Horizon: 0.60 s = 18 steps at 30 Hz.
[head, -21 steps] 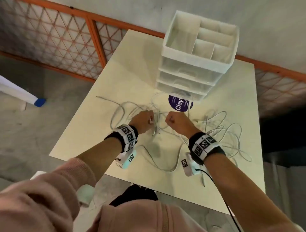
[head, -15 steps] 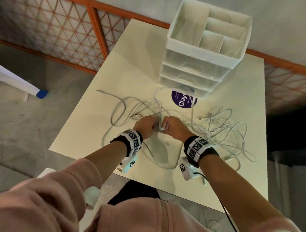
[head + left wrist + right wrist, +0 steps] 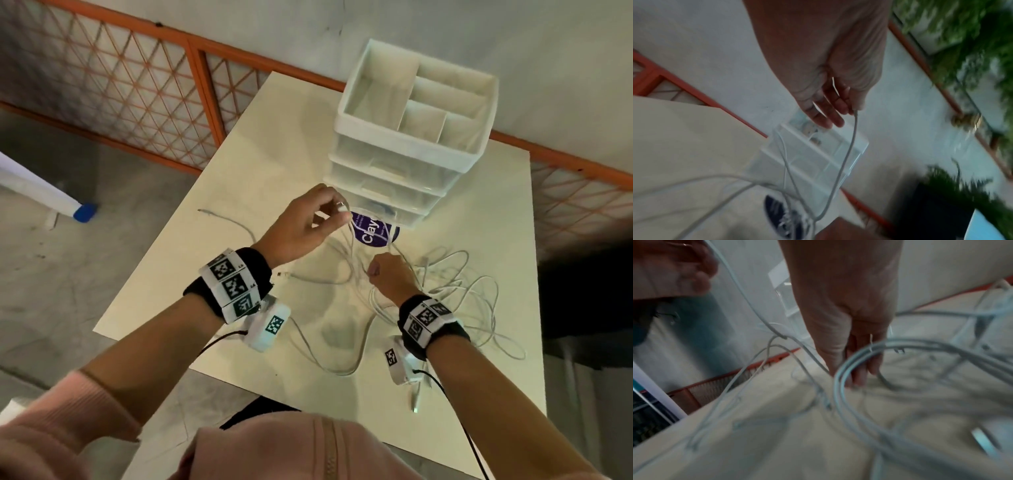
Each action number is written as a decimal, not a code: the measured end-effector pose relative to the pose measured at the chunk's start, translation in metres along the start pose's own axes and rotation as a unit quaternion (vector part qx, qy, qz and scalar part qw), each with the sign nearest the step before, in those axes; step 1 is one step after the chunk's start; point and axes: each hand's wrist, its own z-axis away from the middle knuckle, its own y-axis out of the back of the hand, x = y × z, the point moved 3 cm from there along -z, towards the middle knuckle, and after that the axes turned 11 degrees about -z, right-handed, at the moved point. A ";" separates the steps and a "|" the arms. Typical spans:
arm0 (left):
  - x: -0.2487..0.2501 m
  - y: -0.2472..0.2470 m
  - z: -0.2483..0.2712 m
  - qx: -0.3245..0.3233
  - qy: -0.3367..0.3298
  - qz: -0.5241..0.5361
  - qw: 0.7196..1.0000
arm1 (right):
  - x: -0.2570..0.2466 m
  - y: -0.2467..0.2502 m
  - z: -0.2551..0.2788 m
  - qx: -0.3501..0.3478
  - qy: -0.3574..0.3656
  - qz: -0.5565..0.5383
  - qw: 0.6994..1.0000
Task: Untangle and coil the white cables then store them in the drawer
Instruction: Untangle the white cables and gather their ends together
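Tangled white cables (image 3: 472,298) sprawl over the cream table (image 3: 260,164), mostly on its right half. My left hand (image 3: 337,210) is raised in front of the drawer unit (image 3: 404,171) and pinches one cable's plug end between thumb and fingers. In the left wrist view that cable (image 3: 849,154) hangs down from the left hand (image 3: 846,112) toward my right hand. My right hand (image 3: 380,270) is a fist low over the table, gripping cable strands. The right wrist view shows my right hand (image 3: 857,369) with curled fingers amid the looped cables (image 3: 840,394).
The white unit has closed translucent drawers and an open divided tray (image 3: 418,102) on top. A round purple sticker (image 3: 371,234) lies before it. A loose connector (image 3: 416,402) sits near the table's front edge. An orange mesh railing (image 3: 191,61) borders the far side.
The hands were together over the tangle. My left hand has lifted up and away toward the drawers, drawing a cable end with it; the right hand stays low, gripping strands.
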 end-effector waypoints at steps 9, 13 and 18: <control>0.031 -0.006 -0.020 -0.020 -0.018 0.098 0.995 | -0.097 0.053 0.023 -0.089 0.188 -0.200 0.958; 0.040 0.004 -0.022 0.022 -0.049 0.059 0.997 | -0.086 0.044 0.017 -0.043 0.189 -0.186 0.963; 0.041 0.027 -0.014 0.158 -0.066 0.079 0.982 | -0.047 0.044 0.007 -0.055 0.128 -0.033 0.990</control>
